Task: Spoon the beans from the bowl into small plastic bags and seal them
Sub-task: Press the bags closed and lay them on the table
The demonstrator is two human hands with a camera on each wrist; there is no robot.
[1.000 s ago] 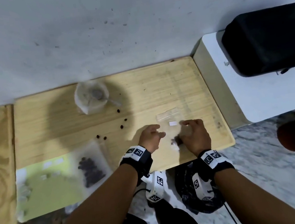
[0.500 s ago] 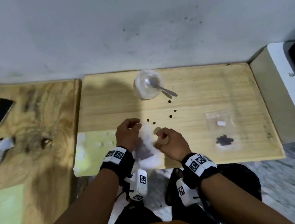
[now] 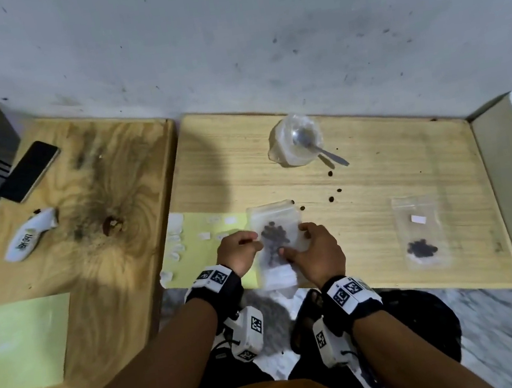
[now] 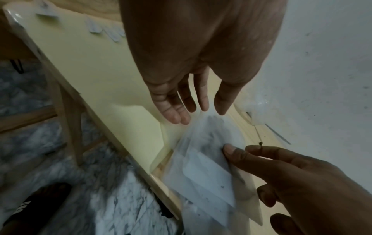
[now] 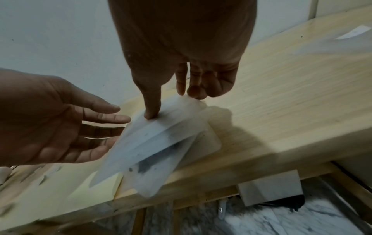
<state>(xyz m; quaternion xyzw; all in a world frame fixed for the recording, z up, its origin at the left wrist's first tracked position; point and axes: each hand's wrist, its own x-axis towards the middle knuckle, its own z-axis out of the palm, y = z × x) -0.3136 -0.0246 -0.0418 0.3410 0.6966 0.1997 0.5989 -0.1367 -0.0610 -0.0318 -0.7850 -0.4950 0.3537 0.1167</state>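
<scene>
Small clear bag of beans [image 3: 276,240] sits at the near edge of the light wood worktop [image 3: 381,209], its near end hanging past the edge, betw. both hands. Right hand [image 3: 317,252]: thumb on top of the bag, fingers [image 5: 181,79] curled at its far side, so it pinches the bag; dark beans bunched just ahead of the thumb. Left hand [image 3: 238,252]: in the wrist views fingers [image 4: 175,109] are straight and slightly spread, tips at the bag's left edge, not gripping. 2nd bag [image 3: 421,231] w/ a small clump of beans and a white label lies flat well to the right. Clear bowl [image 3: 295,144] w/ a spoon [image 3: 317,147] in it stands at the back near the wall; loose beans [image 3: 333,189] scattered betw. bowl and held bag. Yellow sheet [image 3: 196,245] w/ white stickers lies just left of the bag. On the darker worktop to the left: a phone [image 3: 29,171] and a white tube [image 3: 32,236]; its print is too blurred to read. White patch on the held bag shows no legible text.
</scene>
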